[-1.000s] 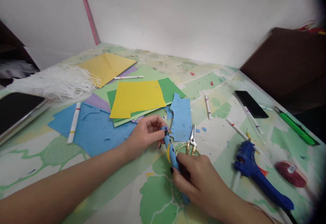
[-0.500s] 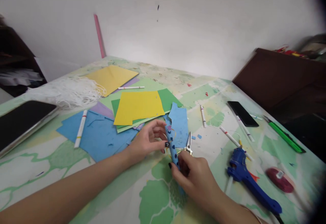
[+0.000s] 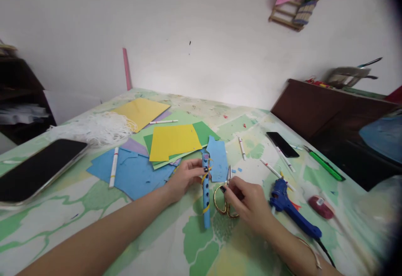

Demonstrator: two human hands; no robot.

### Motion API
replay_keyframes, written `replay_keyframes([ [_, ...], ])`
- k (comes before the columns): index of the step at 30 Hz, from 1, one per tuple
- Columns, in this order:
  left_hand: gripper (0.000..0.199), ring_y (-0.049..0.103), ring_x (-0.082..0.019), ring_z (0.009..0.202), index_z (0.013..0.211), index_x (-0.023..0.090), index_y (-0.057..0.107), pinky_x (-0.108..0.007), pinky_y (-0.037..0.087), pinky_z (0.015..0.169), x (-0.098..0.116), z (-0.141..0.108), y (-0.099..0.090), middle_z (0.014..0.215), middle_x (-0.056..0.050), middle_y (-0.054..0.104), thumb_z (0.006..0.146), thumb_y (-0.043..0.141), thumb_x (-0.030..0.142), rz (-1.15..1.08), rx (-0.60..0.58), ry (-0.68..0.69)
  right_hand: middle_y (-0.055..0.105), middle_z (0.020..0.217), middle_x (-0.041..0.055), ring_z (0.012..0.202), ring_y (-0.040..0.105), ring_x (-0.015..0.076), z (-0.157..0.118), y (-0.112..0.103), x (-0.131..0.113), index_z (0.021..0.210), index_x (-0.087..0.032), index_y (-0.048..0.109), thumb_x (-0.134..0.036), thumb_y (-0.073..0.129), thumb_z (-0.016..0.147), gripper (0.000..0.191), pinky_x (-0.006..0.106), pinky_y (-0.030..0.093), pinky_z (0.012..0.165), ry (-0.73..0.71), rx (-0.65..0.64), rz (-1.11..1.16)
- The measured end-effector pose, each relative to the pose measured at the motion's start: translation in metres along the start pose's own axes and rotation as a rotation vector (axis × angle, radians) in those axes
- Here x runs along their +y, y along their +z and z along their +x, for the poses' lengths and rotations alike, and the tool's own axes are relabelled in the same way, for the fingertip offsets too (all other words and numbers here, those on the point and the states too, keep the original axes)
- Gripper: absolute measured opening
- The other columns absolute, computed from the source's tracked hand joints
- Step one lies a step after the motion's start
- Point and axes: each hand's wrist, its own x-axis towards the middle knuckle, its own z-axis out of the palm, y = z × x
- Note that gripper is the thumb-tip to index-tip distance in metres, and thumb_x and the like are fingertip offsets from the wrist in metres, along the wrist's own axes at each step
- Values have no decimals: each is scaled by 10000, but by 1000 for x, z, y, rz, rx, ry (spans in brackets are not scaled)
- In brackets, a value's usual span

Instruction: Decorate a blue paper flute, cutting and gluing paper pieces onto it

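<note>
A narrow blue paper strip or tube (image 3: pixel 206 200) with dark spots and yellow bands stands out from my left hand (image 3: pixel 186 178), whose thumb and fingers pinch its upper part. Gold-handled scissors (image 3: pixel 220 200) lie just right of it, blades pointing away. My right hand (image 3: pixel 248 198) is at the scissors, its fingers curled beside the handles; whether they grip anything is hidden. Behind the hands is a cut piece of blue paper (image 3: pixel 219 161), with small blue scraps next to it.
Yellow sheets (image 3: pixel 174 142), green and blue sheets (image 3: pixel 132 177), white string (image 3: pixel 97 127) and a tablet or phone (image 3: pixel 44 167) lie left. Rightward are several markers, a black phone (image 3: pixel 282 144), a green cutter (image 3: pixel 326 165), a blue glue gun (image 3: pixel 293 211) and a red object (image 3: pixel 320 207).
My right hand has left the blue strip and moved right, to the scissors. My left hand still holds the strip, now turned more upright with yellow bands showing. The view has tilted up.
</note>
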Motion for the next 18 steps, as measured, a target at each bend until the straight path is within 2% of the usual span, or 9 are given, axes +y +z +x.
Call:
replay_keyframes([
  [2,186,578,-121,649,828,100,677,-227,447,616,2,1,-4,722,-45,637,662,685,182,-35,-21,-25,490,514,-29,465,463,105,-14,-15,5,652,-184,469,-361,427,877,290,219,315,491,39,114,-177],
  [4,200,578,-123,635,837,90,684,-225,440,603,3,2,-7,713,-55,637,655,672,172,-49,-46,-49,538,543,-4,488,511,142,-33,-30,18,658,-191,499,-398,461,842,280,248,336,497,135,224,-386],
  [5,205,580,-125,637,844,87,685,-225,438,603,4,2,-8,716,-59,636,657,663,167,-60,-58,-60,583,595,19,531,550,167,-44,-36,28,679,-194,522,-383,476,824,243,266,360,512,195,250,-480],
  [7,201,581,-129,653,848,87,684,-232,444,619,4,2,-10,732,-65,632,666,636,159,-85,-76,-75,662,752,83,717,618,244,-68,-44,51,771,-186,582,-356,496,779,190,343,436,655,213,347,-609],
  [9,196,580,-135,685,843,92,680,-241,452,649,4,2,-11,761,-68,626,669,607,146,-111,-86,-75,680,862,136,831,616,296,-91,-46,75,869,-161,610,-358,500,754,254,409,442,774,204,320,-689],
  [12,210,577,-152,735,839,91,672,-257,456,692,3,3,-11,791,-80,619,656,574,118,-132,-101,-60,667,982,171,917,602,324,-113,-40,104,1013,-124,604,-347,475,752,366,436,451,804,302,319,-757],
  [15,228,571,-161,737,836,81,666,-262,453,703,2,2,-12,789,-94,619,644,546,109,-128,-111,-52,659,1017,152,943,601,314,-116,-33,118,1066,-148,587,-338,420,802,365,435,470,772,390,304,-724],
  [18,240,561,-154,692,823,77,661,-254,444,685,1,2,-15,760,-97,616,635,520,125,-125,-121,-46,663,956,156,886,618,289,-106,-31,121,1012,-132,587,-271,402,805,311,408,479,767,380,314,-614],
])
